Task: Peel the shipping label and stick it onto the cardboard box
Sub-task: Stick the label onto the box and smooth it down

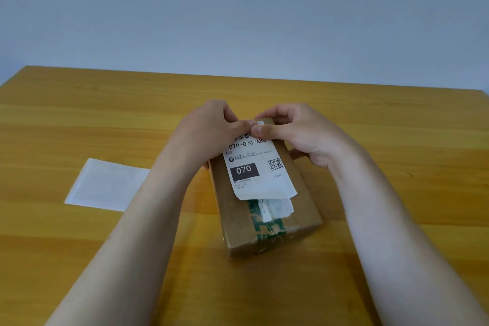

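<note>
A brown cardboard box (299, 209) lies on the wooden table (397, 127), its long side running away from me, with green-printed tape and a torn white scrap (277, 209) on its near end. A white shipping label (256, 167) printed "070" lies on the box's top. My left hand (209, 127) and my right hand (296, 130) meet at the label's far end, thumbs and fingertips pressing on its top edge. The hands hide the far end of the box and the top of the label.
A blank white backing sheet (105, 185) lies flat on the table to the left of the box, beside my left forearm. A pale wall rises behind the table's far edge.
</note>
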